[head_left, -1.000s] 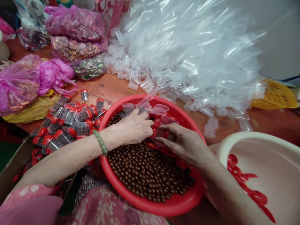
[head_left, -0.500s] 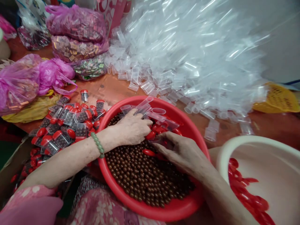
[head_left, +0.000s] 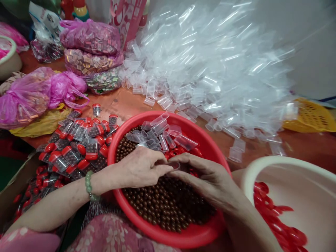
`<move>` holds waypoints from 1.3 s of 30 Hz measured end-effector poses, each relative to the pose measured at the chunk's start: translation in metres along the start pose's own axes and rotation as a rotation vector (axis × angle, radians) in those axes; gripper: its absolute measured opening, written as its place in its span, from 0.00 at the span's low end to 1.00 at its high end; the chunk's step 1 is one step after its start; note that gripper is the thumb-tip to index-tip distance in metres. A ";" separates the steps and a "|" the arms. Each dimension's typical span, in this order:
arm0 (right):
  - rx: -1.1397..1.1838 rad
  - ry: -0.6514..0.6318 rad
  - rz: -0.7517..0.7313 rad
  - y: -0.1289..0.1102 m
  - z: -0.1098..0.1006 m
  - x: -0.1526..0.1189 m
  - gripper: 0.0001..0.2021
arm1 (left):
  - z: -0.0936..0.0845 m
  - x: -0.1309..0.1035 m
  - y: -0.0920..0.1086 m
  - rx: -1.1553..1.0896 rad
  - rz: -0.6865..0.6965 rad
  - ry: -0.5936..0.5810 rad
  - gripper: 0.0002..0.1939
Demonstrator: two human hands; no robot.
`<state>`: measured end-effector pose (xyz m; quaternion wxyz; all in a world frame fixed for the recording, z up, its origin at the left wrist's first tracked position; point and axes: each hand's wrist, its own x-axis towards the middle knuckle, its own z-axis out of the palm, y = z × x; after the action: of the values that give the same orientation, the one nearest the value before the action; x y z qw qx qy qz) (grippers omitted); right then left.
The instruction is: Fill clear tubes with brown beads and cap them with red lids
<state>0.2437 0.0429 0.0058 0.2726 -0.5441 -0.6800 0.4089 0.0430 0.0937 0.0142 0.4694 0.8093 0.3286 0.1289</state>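
Head view: above a red basin [head_left: 199, 238] of brown balls [head_left: 157, 203], the left hand [head_left: 141, 168] pinches a clear tube [head_left: 175, 165]; the right hand [head_left: 210, 176] curls close around it, its grip unclear. Loose tubes [head_left: 156, 133] lie beyond, inside the basin.

This is looking like a packing workshop: clear tubes [head_left: 204, 77] are lying heaped behind the red basin [head_left: 202, 235], filled red-lidded containers [head_left: 70, 155] left of it.
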 end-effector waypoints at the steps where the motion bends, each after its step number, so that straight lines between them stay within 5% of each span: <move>1: -0.069 0.038 -0.060 -0.001 0.005 -0.001 0.11 | 0.002 0.000 -0.001 -0.051 -0.070 0.025 0.11; 7: -0.548 0.230 -0.286 -0.003 0.038 -0.009 0.17 | 0.009 0.003 -0.009 -0.262 -0.351 0.033 0.05; 12: -0.669 0.068 -0.354 0.000 0.046 -0.011 0.20 | 0.009 -0.001 -0.013 -0.457 -0.545 -0.169 0.07; 16: -0.642 -0.004 -0.404 0.002 0.041 -0.010 0.18 | 0.003 -0.007 -0.011 -0.269 -0.452 -0.200 0.07; 21: -0.778 -0.145 -0.304 0.007 0.024 0.000 0.12 | -0.005 -0.020 -0.008 0.200 -0.122 0.054 0.12; 28: -0.780 -0.453 -0.182 0.007 0.024 0.031 0.19 | 0.009 -0.033 -0.018 0.221 -0.089 0.176 0.13; 33: -0.559 -0.493 -0.197 0.008 0.037 0.039 0.24 | 0.010 -0.032 -0.017 0.240 -0.189 0.067 0.16; 39: -0.215 -0.443 -0.107 0.007 0.037 0.036 0.22 | 0.006 -0.034 -0.020 0.151 -0.161 0.079 0.17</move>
<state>0.2081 0.0684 -0.0223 0.0789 -0.4303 -0.7907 0.4284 0.0125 0.0739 -0.0026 0.4028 0.8077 0.4196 0.0972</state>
